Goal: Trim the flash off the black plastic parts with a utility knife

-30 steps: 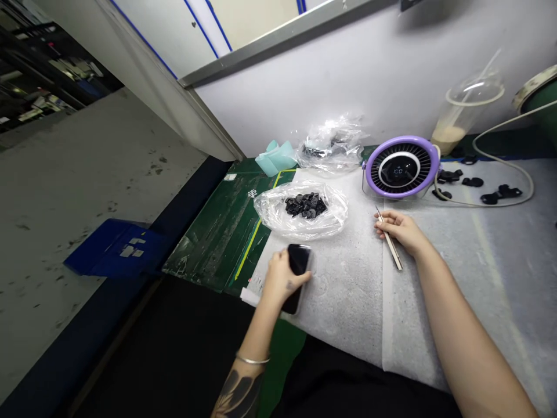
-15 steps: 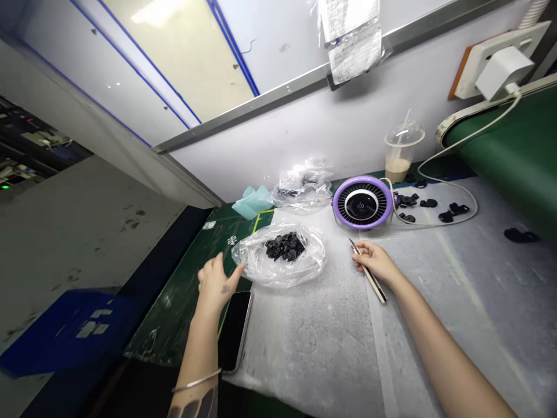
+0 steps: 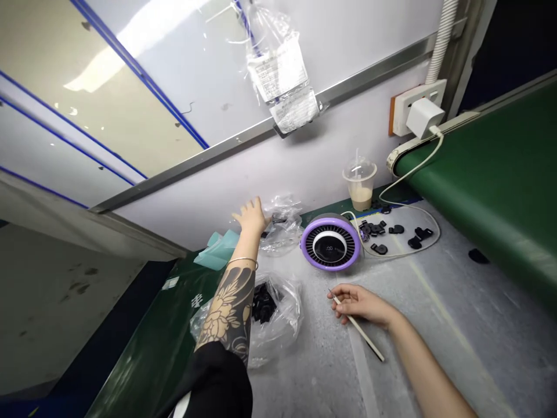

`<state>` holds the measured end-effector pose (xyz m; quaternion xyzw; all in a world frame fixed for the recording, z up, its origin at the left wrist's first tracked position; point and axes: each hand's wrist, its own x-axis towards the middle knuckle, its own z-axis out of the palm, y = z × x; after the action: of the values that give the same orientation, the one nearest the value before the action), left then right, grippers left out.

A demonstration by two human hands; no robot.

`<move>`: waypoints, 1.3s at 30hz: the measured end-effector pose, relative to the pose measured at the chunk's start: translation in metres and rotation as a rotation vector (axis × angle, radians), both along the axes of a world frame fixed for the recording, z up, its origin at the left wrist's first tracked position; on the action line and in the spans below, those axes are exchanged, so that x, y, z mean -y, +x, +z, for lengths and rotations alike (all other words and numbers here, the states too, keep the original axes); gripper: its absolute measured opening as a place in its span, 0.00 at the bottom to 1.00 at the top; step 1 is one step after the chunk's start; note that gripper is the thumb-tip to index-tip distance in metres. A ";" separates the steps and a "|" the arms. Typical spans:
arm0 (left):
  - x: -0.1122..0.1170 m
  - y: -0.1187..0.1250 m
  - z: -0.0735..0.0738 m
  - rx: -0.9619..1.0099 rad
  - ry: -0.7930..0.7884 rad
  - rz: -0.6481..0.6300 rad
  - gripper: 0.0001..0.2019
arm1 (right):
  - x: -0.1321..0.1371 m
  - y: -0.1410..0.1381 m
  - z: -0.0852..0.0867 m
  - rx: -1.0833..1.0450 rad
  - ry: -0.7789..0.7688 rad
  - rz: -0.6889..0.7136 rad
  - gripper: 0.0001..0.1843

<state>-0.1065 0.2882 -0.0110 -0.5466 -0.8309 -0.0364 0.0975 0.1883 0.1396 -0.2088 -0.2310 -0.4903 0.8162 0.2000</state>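
My left hand (image 3: 251,217) reaches over the bench to the back wall, fingers spread, beside a crumpled clear plastic bag (image 3: 282,232). Whether its thumb side touches that bag I cannot tell. Under my left forearm lies an open clear bag (image 3: 287,313) with small black plastic parts (image 3: 262,303) in it, partly covered by the arm. My right hand (image 3: 354,303) rests low over the grey bench top, closed around slim, pale tweezers (image 3: 363,335) whose fine tip points to the upper left.
A purple fan (image 3: 329,242) stands at the back, with loose black parts (image 3: 373,228) and a cable beside it. Behind them is a drink cup (image 3: 361,188). A teal folded item (image 3: 217,249) lies left; a green conveyor belt (image 3: 487,191) borders the right.
My left hand has moved from beside the open bag forward to the bag at the back wall. My right hand keeps the tweezers. The view has shifted up and to the right.
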 end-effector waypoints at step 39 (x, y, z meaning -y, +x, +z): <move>0.436 0.061 0.024 0.697 0.346 -0.343 0.15 | 0.027 0.072 0.119 0.616 0.482 -0.310 0.18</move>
<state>-0.0453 -0.1473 0.0127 -0.6075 -0.6929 -0.3735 -0.1064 0.2605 0.1126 -0.0894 -0.4818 -0.6636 0.5311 0.2131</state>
